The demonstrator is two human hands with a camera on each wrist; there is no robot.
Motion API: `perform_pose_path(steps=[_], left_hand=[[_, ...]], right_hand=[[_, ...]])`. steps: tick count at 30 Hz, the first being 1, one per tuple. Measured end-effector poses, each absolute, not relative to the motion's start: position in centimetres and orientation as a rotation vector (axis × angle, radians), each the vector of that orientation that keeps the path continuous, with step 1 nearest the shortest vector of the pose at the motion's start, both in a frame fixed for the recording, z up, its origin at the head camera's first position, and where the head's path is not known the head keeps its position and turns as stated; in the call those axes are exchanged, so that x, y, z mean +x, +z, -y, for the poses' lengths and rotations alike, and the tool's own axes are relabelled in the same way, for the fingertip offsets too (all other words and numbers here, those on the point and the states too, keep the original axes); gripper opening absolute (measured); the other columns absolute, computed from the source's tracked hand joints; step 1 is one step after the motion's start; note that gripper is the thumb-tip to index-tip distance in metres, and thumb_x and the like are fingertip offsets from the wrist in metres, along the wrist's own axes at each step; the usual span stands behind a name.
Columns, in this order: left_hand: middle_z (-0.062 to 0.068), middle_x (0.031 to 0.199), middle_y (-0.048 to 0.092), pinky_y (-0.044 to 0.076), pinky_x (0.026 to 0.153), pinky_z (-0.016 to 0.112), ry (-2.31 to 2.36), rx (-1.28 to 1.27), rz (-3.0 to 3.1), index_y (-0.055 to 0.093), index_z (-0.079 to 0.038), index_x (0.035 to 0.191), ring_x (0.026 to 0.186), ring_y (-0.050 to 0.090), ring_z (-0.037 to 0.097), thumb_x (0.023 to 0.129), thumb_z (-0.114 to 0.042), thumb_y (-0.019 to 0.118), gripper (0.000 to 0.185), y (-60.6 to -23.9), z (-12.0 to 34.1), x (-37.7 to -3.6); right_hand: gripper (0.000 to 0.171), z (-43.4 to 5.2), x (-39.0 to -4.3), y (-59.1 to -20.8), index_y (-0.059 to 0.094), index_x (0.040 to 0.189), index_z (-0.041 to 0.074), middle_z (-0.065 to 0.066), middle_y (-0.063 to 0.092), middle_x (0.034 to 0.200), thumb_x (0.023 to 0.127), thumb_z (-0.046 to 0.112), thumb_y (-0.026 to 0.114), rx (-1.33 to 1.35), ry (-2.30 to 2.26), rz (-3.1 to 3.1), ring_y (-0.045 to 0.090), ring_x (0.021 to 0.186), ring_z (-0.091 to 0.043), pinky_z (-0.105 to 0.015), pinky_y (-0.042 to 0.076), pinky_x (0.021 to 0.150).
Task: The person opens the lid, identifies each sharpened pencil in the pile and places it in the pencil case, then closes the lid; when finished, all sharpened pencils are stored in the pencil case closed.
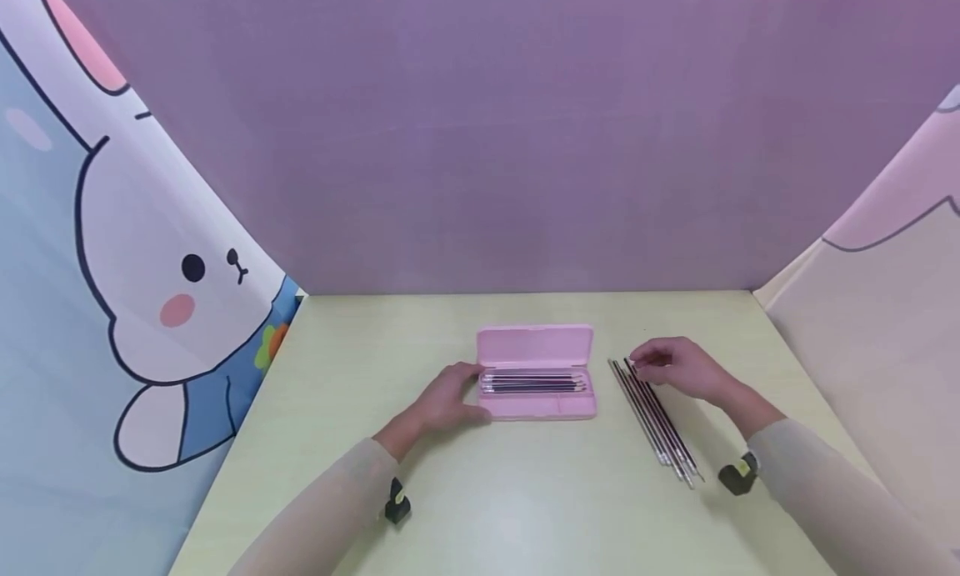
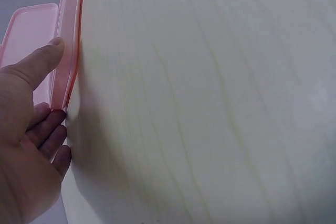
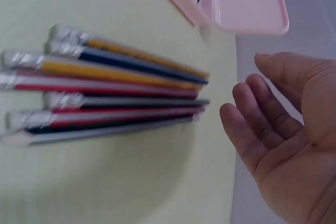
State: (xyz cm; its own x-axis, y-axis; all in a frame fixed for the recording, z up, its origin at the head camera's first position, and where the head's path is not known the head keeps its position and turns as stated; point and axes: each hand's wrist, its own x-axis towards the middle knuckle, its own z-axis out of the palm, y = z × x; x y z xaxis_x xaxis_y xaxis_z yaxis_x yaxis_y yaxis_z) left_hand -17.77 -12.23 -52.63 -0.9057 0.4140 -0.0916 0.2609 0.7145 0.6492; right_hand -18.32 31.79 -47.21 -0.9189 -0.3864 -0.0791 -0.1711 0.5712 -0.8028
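I see the left hand (image 1: 450,401) resting against the near left corner of the open pink pencil case (image 1: 536,372), thumb on its rim, fingers loosely bent. Pencils lie inside the case. The right hand (image 1: 678,368) hovers relaxed and holding nothing, just over the far tips of loose pencils (image 1: 656,422) on the worktop (image 1: 525,493).

Bare table (image 1: 525,493) between pink case (image 1: 536,347) and loose pencils (image 1: 656,422), nothing between.

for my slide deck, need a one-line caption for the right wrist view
Open right hand hovers beside a row of loose pencils, open pink pencil case beyond.
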Motion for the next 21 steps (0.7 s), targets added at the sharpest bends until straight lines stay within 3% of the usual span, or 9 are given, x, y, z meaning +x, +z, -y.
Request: perform_pose_path(steps=[11, 21], left_hand=[[0.009, 0.153, 0.052, 0.032, 0.123, 0.053, 0.963, 0.523, -2.685, 0.046, -0.011, 0.154, 0.144, 0.044, 0.032, 0.079, -0.039, 0.087, 0.09, -52.9, 12.3, -17.8], [0.009, 0.153, 0.052, 0.033, 0.123, 0.053, 0.955, 0.514, -2.688, 0.045, -0.012, 0.155, 0.144, 0.044, 0.032, 0.079, -0.041, 0.087, 0.091, -52.8, 12.3, -17.7]], right_hand=[[0.049, -34.9, -16.9, -49.2, 0.053, 0.138, -0.013, -0.027, 0.065, 0.116, 0.096, 0.006, 0.068, -0.278, -1.352, -2.439, 0.07, 0.098, -0.028, -0.041, 0.065, 0.075], [0.045, -35.3, -15.9, -51.2, 0.06, 0.132, -0.009, -0.02, 0.07, 0.11, 0.094, 0.013, 0.072, -0.147, -1.247, -2.533, 0.067, 0.084, -0.022, -0.034, 0.062, 0.064]])
